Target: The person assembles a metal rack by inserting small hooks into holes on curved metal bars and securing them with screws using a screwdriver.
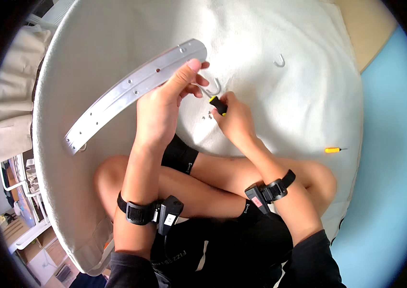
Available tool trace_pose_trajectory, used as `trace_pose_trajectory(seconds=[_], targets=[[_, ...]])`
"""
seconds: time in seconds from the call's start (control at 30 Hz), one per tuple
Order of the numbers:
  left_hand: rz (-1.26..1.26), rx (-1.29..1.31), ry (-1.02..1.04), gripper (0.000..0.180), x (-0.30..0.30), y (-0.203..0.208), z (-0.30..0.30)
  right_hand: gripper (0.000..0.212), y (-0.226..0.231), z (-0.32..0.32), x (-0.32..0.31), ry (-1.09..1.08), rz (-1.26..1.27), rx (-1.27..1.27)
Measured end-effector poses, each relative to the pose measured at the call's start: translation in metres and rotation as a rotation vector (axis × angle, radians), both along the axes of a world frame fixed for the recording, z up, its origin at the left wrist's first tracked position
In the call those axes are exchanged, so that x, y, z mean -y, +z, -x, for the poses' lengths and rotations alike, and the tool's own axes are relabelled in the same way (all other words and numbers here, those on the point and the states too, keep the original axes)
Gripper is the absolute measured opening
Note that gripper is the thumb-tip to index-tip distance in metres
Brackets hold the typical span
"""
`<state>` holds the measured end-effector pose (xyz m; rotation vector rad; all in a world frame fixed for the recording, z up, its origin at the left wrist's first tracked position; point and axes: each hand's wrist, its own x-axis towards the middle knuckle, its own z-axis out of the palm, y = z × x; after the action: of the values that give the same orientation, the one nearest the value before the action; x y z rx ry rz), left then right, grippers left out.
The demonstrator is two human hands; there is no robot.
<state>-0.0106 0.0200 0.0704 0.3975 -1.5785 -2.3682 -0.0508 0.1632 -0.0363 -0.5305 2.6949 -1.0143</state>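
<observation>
A long silvery metal strip with a row of holes is held tilted up by its far end in my left hand, thumb on top and fingers curled under. My right hand grips a screwdriver by its black and yellow handle. Its shaft points at the fingertips of my left hand, which hide the tip. Beside those fingertips shows a curved metal hook; whether it is joined to the strip I cannot tell. Several small screws lie on the white cover next to my right hand.
I sit cross-legged on a white fabric cover. A second metal hook lies far right, and a small yellow screwdriver rests near the right edge. Blue floor borders the right. Shelving stands at the left.
</observation>
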Motion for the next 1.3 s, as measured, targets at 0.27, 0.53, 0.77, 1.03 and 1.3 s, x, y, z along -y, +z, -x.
trace_pose_trajectory(seconds=[0.27, 0.53, 0.77, 1.03, 1.3], targets=[[0.223, 0.093, -0.108, 0.026, -0.008, 0.005, -0.009, 0.025, 0.095, 0.007, -0.045, -0.362, 1.110, 0.782], [0.361, 0.181, -0.225, 0.028, -0.029, 0.004, -0.011, 0.026, 0.099, -0.006, -0.051, -0.342, 1.320, 0.813], [0.435, 0.084, -0.245, 0.024, -0.041, -0.009, -0.010, 0.020, 0.084, -0.020, -0.048, -0.414, 1.415, 1.117], [0.597, 0.092, -0.177, 0.020, -0.042, -0.013, -0.010, 0.017, 0.088, -0.015, -0.055, -0.350, 1.234, 1.055], [0.235, -0.097, 0.095, 0.020, 0.004, 0.000, 0.002, 0.025, 0.089, -0.016, -0.069, 0.076, 0.676, 0.497]])
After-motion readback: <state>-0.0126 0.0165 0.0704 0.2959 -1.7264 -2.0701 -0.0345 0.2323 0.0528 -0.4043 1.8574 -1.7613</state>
